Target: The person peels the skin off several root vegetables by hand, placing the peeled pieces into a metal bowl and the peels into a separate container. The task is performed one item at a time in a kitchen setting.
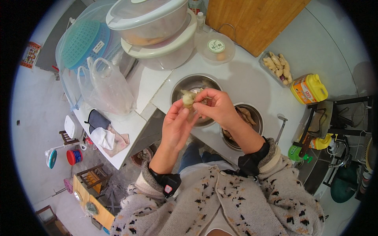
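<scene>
My left hand point(178, 122) holds a pale, rounded piece of root or bulb point(188, 99), which looks partly peeled, between thumb and fingers. My right hand point(217, 107) pinches at its right side with thumb and forefinger; any small thing between those fingertips is too small to tell. Both hands are above a steel bowl point(193, 77) with some pale pieces in it, partly hidden by the hands. Below my right forearm stands a second steel bowl point(260, 118) with brown, elongated roots point(246, 115) in it.
A plastic tray of ginger point(277, 66) and a yellow jug point(310, 89) stand at the back right. A slotted metal utensil point(281, 126) lies right of the bowls. Stacked lidded tubs point(159, 54), a round plastic container point(216, 51) and a plastic bag point(107, 88) are behind and left. The counter has an inner corner edge.
</scene>
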A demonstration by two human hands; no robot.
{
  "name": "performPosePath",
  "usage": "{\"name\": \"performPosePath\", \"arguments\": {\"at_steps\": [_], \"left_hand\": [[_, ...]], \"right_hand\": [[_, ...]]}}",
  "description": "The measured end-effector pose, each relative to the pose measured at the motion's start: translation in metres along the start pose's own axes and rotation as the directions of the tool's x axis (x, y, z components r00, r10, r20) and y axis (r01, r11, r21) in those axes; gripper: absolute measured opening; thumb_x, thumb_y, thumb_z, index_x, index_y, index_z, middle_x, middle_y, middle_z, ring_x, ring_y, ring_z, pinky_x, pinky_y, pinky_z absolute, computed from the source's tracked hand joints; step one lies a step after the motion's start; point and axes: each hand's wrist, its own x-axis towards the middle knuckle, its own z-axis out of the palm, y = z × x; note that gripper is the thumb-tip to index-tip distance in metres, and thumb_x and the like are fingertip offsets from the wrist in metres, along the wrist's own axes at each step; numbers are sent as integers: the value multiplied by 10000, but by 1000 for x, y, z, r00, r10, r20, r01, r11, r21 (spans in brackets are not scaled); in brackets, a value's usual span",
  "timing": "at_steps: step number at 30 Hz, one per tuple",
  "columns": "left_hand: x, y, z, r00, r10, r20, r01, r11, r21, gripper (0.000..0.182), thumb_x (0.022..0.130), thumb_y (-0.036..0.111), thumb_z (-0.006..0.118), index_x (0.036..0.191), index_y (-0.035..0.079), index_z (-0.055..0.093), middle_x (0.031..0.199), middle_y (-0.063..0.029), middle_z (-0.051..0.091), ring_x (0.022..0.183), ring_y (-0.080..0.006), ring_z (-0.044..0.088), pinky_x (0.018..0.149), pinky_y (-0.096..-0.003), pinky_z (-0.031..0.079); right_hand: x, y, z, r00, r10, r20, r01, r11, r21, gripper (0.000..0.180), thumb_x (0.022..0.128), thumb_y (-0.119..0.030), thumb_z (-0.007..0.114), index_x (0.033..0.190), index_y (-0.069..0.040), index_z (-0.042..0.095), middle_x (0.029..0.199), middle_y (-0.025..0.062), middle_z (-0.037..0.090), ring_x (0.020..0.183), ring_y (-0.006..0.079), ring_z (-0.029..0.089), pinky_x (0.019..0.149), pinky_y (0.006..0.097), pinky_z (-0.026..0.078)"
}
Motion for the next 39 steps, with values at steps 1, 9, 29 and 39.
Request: {"name": "performPosePath", "arguments": {"at_steps": [1,9,29,39], "left_hand": [[1,-1,1,1000,9,-6,-9,1000,3,284,874,67,496,1156,52,463,1143,-52,510,1066,-161,496,919,-339,417],[4,-1,3,998,59,25,-60,995,75,278,869,44,493,1145,35,464,1134,-71,507,1058,-172,499,917,-355,418],[5,-4,0,999,53,-10,-50,983,177,318,856,2,473,1173,20,467,1138,-75,513,1045,-189,517,887,-352,451],[3,4,-6,996,-82,23,84,988,-128,370,860,46,504,1219,65,416,1096,-86,528,961,-185,560,796,-358,512]], "right_hand": [[0,0,1,1000,-29,-1,29,999,-26,110,751,-49,622,834,3,572,723,20,570,581,45,515,495,181,425],[1,4,3,994,-103,-24,99,987,-124,121,744,-15,630,847,-6,569,760,-8,558,632,35,507,533,174,431],[7,4,9,994,-92,-58,85,990,-110,95,724,-62,609,779,2,566,683,33,575,596,69,526,522,210,426],[10,4,-2,991,115,-63,-108,989,97,54,767,19,536,815,-5,528,707,15,522,503,50,438,433,187,344]]}}
